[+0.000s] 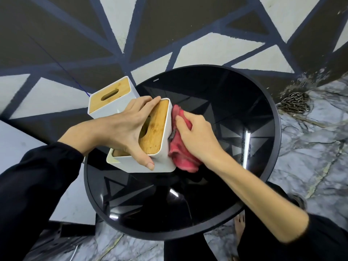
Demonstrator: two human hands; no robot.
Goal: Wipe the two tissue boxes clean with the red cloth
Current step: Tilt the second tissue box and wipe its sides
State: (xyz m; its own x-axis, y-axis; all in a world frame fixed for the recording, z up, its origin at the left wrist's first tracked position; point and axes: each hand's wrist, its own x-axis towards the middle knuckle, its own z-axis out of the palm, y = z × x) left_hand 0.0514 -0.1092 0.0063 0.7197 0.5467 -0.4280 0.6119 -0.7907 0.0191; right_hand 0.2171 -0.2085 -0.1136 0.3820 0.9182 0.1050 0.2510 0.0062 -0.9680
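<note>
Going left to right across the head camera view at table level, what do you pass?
White tissue box with bamboo lid at the table's far edge → left hand → the white, bamboo-lidded box it grips → red cloth → right hand → round black glass table.

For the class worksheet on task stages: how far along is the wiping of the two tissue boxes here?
Done: nothing can be confirmed clean. In hand: the left hand grips the near tissue box while the right hand presses the red cloth against its white side. Left: the far tissue box stands untouched at the edge of the round black table.
</note>
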